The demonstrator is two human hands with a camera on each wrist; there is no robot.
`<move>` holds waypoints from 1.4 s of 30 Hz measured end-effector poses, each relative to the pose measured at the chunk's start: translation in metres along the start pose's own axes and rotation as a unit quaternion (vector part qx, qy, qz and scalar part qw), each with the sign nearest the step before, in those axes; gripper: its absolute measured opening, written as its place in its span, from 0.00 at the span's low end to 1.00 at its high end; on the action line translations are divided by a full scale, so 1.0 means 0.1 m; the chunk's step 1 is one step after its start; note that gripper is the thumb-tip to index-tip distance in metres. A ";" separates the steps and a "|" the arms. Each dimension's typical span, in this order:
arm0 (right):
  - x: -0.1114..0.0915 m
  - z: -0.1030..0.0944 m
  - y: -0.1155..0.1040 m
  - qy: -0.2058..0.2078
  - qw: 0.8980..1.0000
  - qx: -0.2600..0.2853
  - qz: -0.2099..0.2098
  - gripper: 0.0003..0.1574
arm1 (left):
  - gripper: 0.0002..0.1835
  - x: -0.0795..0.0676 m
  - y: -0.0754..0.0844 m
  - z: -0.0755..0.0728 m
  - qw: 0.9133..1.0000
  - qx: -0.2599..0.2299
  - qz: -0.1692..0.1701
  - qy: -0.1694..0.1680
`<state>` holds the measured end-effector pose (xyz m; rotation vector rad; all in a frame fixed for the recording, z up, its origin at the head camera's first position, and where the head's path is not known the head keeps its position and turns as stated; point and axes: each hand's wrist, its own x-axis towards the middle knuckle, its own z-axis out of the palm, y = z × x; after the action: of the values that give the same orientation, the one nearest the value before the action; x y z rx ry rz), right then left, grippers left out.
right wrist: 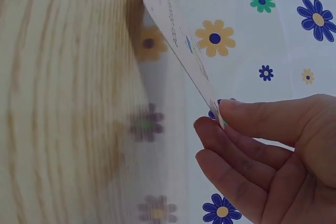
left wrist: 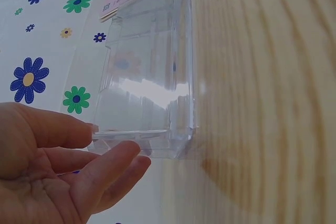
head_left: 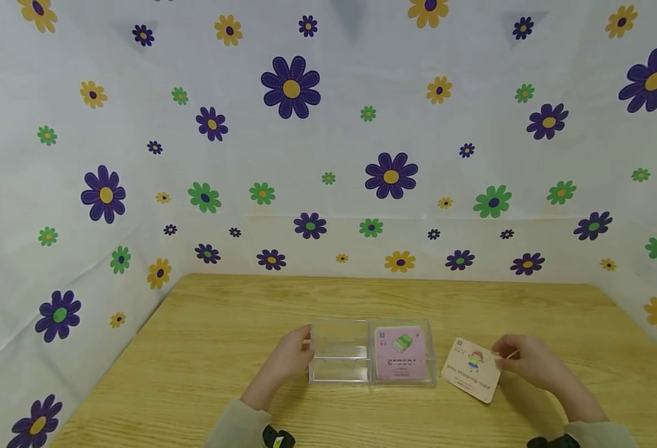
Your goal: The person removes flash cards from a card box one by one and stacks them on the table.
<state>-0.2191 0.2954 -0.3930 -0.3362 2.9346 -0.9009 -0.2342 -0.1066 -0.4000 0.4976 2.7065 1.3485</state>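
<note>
A clear plastic box with two compartments sits on the table. Pink cards lie in its right compartment, the top eraser card showing a green eraser; the left compartment holds nothing. My left hand holds the box's left end, thumb and fingertips at the end wall in the left wrist view. To the right of the box, my right hand pinches a cream card by its edge between thumb and fingers. The card reads "play skipping rope", shows a child, and stands tilted in the right wrist view.
The wooden table spreads around the box. A white cloth printed with flowers hangs behind the table and along both sides.
</note>
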 end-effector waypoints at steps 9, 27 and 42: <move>0.00 0.02 0.04 -0.006 1.000 0.003 -0.005 0.05 | 0.26 0.00 0.00 0.00 1.000 0.002 0.000 0.000; 0.00 0.01 0.08 -0.008 1.000 -0.023 -0.011 0.02 | 0.26 0.01 0.00 0.01 1.000 0.003 -0.003 0.000; 0.01 -0.01 0.16 -0.053 0.998 0.000 0.017 0.07 | 0.26 0.00 0.01 0.01 1.000 0.006 -0.004 -0.001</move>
<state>-0.2234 0.3086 -0.4007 -0.3223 2.8354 -0.8507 -0.2343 -0.1057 -0.4000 0.4885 2.7146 1.3297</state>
